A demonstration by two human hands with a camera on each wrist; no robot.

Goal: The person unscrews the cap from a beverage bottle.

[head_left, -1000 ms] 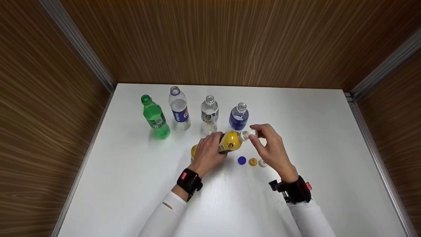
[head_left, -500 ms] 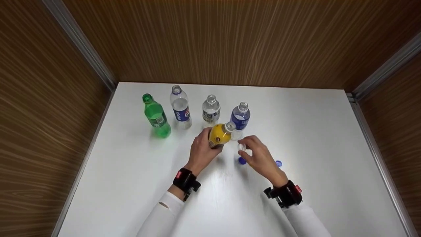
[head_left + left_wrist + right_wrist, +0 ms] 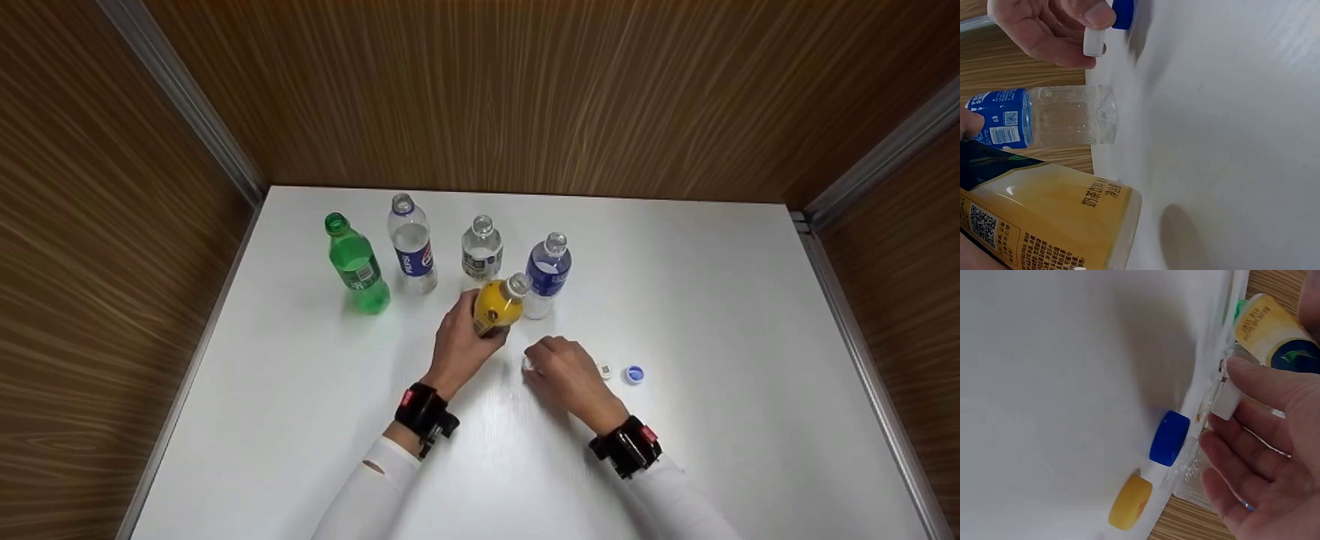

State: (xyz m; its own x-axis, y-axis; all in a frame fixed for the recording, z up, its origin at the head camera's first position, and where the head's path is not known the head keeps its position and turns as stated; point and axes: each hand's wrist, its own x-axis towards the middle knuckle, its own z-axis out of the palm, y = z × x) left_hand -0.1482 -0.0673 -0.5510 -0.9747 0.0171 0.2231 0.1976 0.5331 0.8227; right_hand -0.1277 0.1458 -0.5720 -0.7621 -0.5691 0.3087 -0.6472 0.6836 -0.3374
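Observation:
My left hand [image 3: 461, 341] grips a yellow drink bottle [image 3: 496, 304] round its body. The bottle is tilted slightly, its mouth uncapped, and its base looks raised off the table in the left wrist view. My right hand [image 3: 566, 375] pinches a white cap [image 3: 1227, 399] between thumb and fingers, low over the table. Close to those fingers, a blue cap [image 3: 1170, 439] and a yellow cap [image 3: 1130, 502] lie on the tabletop; the right hand hides both in the head view. Another white cap [image 3: 605, 371] and a lighter blue cap [image 3: 634, 374] lie farther right.
Several uncapped bottles stand behind the hands on the white table [image 3: 712, 300]: a green bottle [image 3: 358, 266], a Pepsi bottle [image 3: 412, 247], a clear bottle [image 3: 481, 251] and a blue-labelled bottle [image 3: 547, 274]. A wood-grain panel [image 3: 525, 97] rises at the back.
The white cap has come off the yellow bottle's mouth. My right hand has carried it down and left to the table, while my left hand has turned the bottle more upright.

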